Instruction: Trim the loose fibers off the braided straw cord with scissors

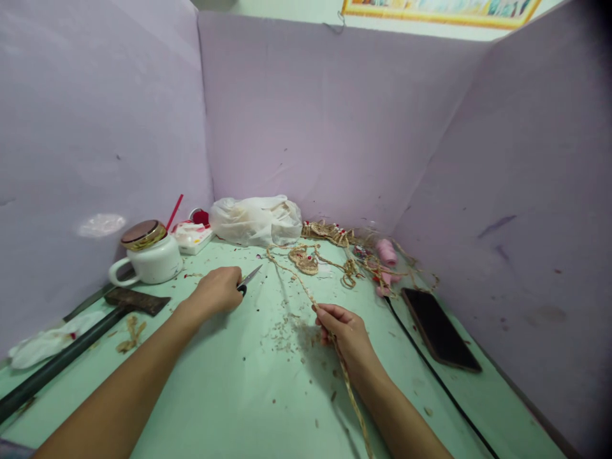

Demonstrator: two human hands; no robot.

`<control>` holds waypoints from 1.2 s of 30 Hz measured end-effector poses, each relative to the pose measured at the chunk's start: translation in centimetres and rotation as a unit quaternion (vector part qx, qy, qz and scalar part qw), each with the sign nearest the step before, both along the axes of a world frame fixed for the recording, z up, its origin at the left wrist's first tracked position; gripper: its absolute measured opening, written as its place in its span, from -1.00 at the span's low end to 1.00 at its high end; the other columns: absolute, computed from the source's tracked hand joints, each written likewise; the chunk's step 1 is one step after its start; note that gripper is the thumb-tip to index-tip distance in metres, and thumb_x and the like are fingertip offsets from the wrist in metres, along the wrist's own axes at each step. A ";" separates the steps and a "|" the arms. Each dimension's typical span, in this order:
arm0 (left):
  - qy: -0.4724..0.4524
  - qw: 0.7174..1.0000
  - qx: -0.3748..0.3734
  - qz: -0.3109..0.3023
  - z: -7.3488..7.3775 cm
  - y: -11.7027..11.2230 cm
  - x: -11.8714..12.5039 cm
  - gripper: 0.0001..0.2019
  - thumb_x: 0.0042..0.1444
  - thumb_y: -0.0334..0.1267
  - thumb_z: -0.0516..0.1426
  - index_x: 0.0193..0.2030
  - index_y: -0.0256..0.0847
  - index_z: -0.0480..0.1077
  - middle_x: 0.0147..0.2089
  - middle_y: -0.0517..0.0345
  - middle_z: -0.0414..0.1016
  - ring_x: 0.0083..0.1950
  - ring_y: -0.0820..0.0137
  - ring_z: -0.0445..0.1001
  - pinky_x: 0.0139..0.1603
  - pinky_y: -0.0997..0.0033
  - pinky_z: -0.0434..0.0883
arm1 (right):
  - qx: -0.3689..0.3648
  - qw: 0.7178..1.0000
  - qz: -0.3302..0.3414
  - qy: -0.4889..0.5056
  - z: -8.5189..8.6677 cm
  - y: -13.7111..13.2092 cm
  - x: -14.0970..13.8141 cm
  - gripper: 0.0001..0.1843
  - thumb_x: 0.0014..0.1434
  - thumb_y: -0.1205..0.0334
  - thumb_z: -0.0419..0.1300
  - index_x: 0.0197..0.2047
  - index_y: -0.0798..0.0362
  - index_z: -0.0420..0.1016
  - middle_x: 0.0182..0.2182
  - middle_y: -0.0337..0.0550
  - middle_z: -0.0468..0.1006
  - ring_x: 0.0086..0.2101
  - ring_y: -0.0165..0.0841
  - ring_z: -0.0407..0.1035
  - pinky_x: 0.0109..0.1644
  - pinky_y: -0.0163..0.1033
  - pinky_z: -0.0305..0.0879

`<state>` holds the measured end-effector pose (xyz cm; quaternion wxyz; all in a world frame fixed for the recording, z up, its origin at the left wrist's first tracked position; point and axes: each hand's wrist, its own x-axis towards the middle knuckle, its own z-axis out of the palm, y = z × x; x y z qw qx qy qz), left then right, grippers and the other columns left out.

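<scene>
Kinda messy mint-green tabletop (205,395), with a white plastic bag (255,220) up near 12 o'clock and a dark phone (440,329) over at 3. Closer in at 3, the right hand (347,335) has its fingers pinched on a braided cord (350,389), which runs off toward 11 one way and 5 the other. The left hand (218,290), around 10, has fingers wrapped round a small dark-handled blade (250,276). Tiny scraps (284,331) litter the middle.

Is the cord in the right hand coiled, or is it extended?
Extended: the cord runs in a long line through the right hand.
</scene>
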<state>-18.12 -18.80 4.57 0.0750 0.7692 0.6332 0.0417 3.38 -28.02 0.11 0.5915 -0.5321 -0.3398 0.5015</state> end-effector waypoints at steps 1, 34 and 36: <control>-0.040 0.999 -0.014 -0.001 0.2 0.0 -0.1 -0.76 -0.23 -0.37 0.04 -0.32 -0.21 0.35 -0.34 0.01 0.47 -0.31 0.25 0.43 -0.45 0.43 0.26 | -0.002 1.000 -0.002 0.000 0.1 0.0 0.0 -0.74 -0.26 0.15 0.31 -0.49 0.17 0.48 -0.67 -0.29 0.37 -0.73 -0.54 0.12 -0.65 -0.37 0.05; -0.036 0.919 0.151 -0.363 -1.5 -4.3 4.1 -0.47 -0.12 -0.34 0.03 0.08 -0.09 0.16 -0.20 0.09 0.35 -0.19 0.29 0.35 -0.26 0.37 0.27 | 0.022 0.995 0.049 -0.078 0.9 -0.1 1.0 -0.76 -0.28 0.29 0.23 -0.43 0.09 0.60 -0.81 -0.38 0.23 -0.71 -0.56 -0.09 -0.63 -0.37 -0.19; -0.034 0.918 0.152 -0.366 -1.5 -4.2 4.0 -0.47 -0.11 -0.33 0.03 0.09 -0.09 0.15 -0.20 0.08 0.35 -0.19 0.28 0.35 -0.26 0.36 0.27 | 0.024 0.995 0.052 -0.085 1.0 -0.2 1.0 -0.76 -0.28 0.30 0.22 -0.44 0.08 0.60 -0.84 -0.39 0.19 -0.71 -0.56 -0.10 -0.63 -0.37 -0.17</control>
